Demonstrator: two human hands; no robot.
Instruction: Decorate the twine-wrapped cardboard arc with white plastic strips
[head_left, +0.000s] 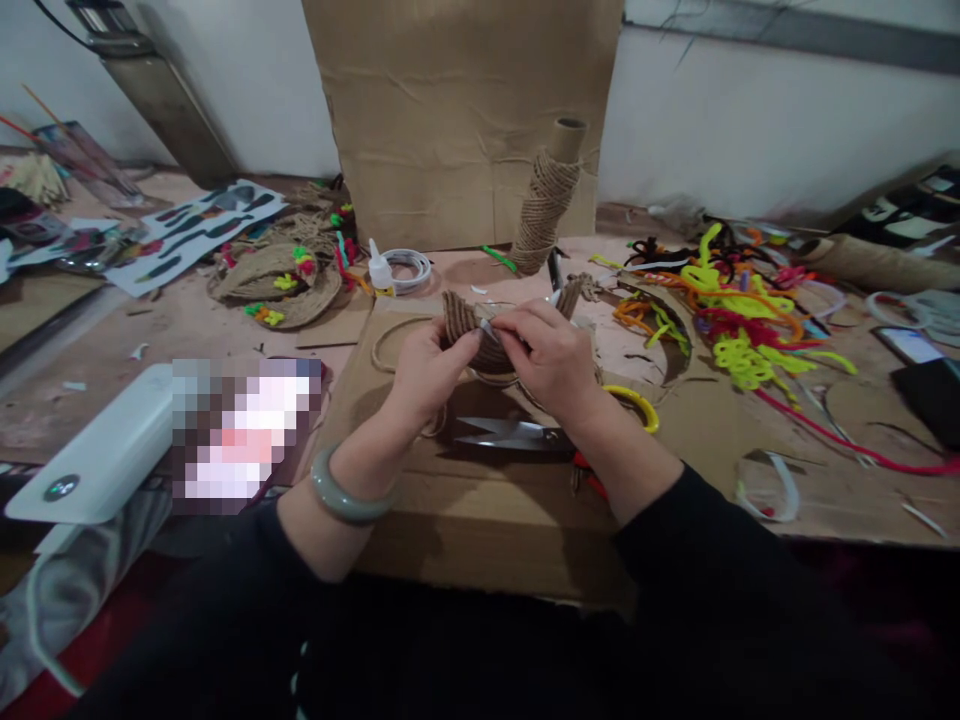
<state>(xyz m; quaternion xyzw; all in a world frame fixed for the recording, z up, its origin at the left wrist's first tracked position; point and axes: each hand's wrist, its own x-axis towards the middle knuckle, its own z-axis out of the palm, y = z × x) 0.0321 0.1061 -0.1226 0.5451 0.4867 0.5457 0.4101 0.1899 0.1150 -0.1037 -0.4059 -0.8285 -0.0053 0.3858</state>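
Note:
Between both hands, above the cardboard sheet (390, 510), is a curved craft piece wound with brown twine (459, 315). My left hand (421, 375) grips its left side, thumb pressed on the front. With fingertips pinched, my right hand (551, 360) meets the piece near its middle. A small white bit shows at the fingertips; what it is I cannot tell. Scissors (510, 436) lie below the right hand, their blades pointing left. A yellow handle (639, 403) shows beside the right wrist, and a red-handled tool (589, 475) is partly hidden under the forearm.
A twine spool (549, 195) stands before an upright cardboard panel (465, 120). A white glue bottle (380, 268) and a decorated twine hat (277, 285) are at back left. A power bank (105, 450) and phone (251, 435) lie left. Colourful pipe cleaners (739, 350) are heaped right.

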